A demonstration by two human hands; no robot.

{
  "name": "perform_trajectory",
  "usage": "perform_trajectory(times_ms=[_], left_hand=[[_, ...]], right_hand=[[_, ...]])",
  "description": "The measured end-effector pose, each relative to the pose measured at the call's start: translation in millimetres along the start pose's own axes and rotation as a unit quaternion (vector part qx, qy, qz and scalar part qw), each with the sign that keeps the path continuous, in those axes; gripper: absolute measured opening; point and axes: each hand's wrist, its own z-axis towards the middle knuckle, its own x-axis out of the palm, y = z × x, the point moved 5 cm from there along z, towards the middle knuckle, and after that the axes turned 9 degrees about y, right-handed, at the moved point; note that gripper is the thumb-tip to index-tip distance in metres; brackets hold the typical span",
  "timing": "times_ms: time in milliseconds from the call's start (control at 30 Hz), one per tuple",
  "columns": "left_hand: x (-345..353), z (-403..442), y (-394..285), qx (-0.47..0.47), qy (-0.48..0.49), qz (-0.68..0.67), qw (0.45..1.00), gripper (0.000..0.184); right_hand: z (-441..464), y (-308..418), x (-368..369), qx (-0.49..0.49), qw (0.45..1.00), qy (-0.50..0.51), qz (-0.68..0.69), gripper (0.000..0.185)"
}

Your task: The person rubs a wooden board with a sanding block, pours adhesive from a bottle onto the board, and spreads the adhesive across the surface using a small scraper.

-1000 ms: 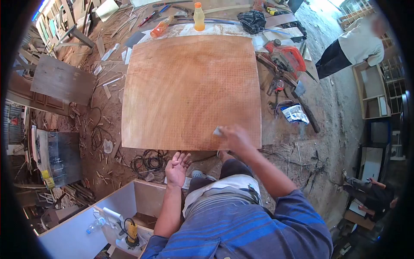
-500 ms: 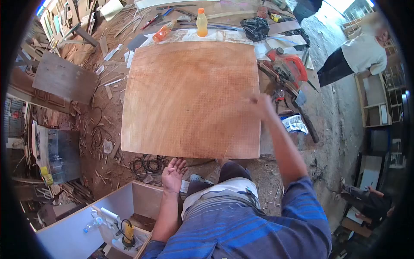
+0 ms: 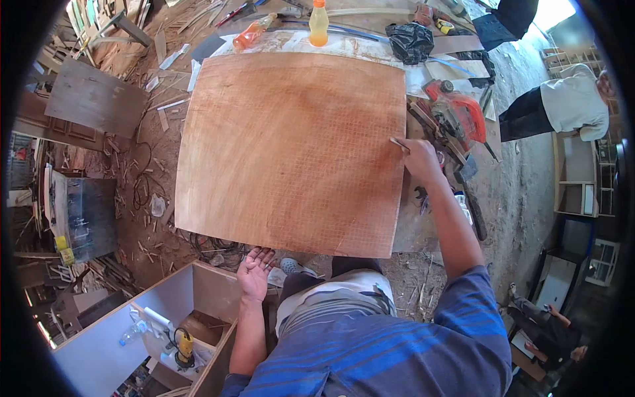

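A wide wooden board (image 3: 284,155) lies in front of me, its right half marked with a faint grid pattern. At its right edge, my right hand (image 3: 422,159) is closed on a small thin piece (image 3: 397,142), whose kind I cannot make out; the piece's tip reaches over the board's surface. My left hand (image 3: 254,274) is palm up at the near edge of the board, fingers apart and holding nothing. Its fingertips are close to or just under that edge; whether they touch it is unclear.
Right of the board lies a red power tool (image 3: 460,116). Beyond the far edge are bottles of orange drink (image 3: 319,30) and a black plastic bag (image 3: 410,43). An open wooden box (image 3: 215,291) with a yellow tool (image 3: 185,345) stands at lower left. A person (image 3: 562,102) is at right.
My right hand, blurred by motion before, now shows sharply at the board's right edge with the thin piece visible. The whole view has tilted slightly. My left hand stays near the front edge.
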Motion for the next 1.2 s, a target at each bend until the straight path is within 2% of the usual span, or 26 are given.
perform_trajectory(times_ms=[33, 133, 233, 333, 433, 533, 600, 700, 900, 967, 1067, 1100, 1200], left_hand=[[-1.1, -0.6, 0.1, 0.000, 0.001, 0.002, 1.000, 0.060], [-2.8, -2.0, 1.3, -0.008, -0.007, 0.020, 1.000, 0.068], [-0.2, -2.5, -0.8, -0.009, 0.001, 0.023, 1.000, 0.068], [1.8, -6.1, -2.7, -0.012, 0.006, 0.036, 0.999, 0.069], [3.7, -7.5, -3.3, 0.000, 0.015, 0.011, 1.000, 0.059], [2.5, -7.8, -3.1, -0.002, 0.037, 0.003, 0.999, 0.061], [1.0, -7.6, -4.0, -0.005, 0.052, 0.005, 0.999, 0.062], [-2.3, -7.3, -5.5, -0.015, 0.065, 0.010, 0.998, 0.064], [1.9, -14.1, -9.4, -0.034, 0.087, 0.037, 0.995, 0.064], [2.3, -16.4, -10.7, -0.040, 0.095, 0.048, 0.993, 0.062], [1.4, -18.3, -15.3, -0.050, 0.105, 0.066, 0.991, 0.058], [0.4, -18.4, -19.0, -0.051, 0.113, 0.074, 0.990, 0.059], [15.4, -16.6, -29.2, -0.044, 0.120, 0.087, 0.988, 0.057]], right_hand=[[-4.6, 2.8, -2.4, 0.029, 0.999, 0.017, 0.003, 0.036], [-2.0, 5.8, -16.0, 0.025, 0.998, -0.045, 0.047, 0.033], [23.8, -7.8, -5.7, -0.011, 0.997, -0.074, 0.011, 0.030], [20.9, -2.5, 7.0, 0.007, 0.999, -0.027, -0.018, 0.031], [3.9, -8.2, 41.8, -0.016, 1.000, -0.012, -0.024, 0.032], [-43.9, 38.0, 47.9, -0.007, 1.000, 0.002, 0.030, 0.036], [-69.8, 51.9, 68.9, 0.019, 0.999, 0.040, 0.017, 0.039], [-113.9, 76.7, 100.0, -0.038, 0.999, -0.007, -0.018, 0.040], [-203.2, 148.3, 141.4, -0.080, 0.996, -0.029, -0.009, 0.037], [-229.3, 164.7, 162.6, -0.097, 0.995, -0.004, 0.008, 0.033], [-256.7, 176.9, 181.8, -0.079, 0.980, 0.174, 0.059, 0.032], [-258.2, 177.1, 173.5, -0.103, 0.979, 0.164, 0.063, 0.032], [-212.5, 158.8, 109.8, -0.087, 0.976, 0.023, 0.200, 0.034]])
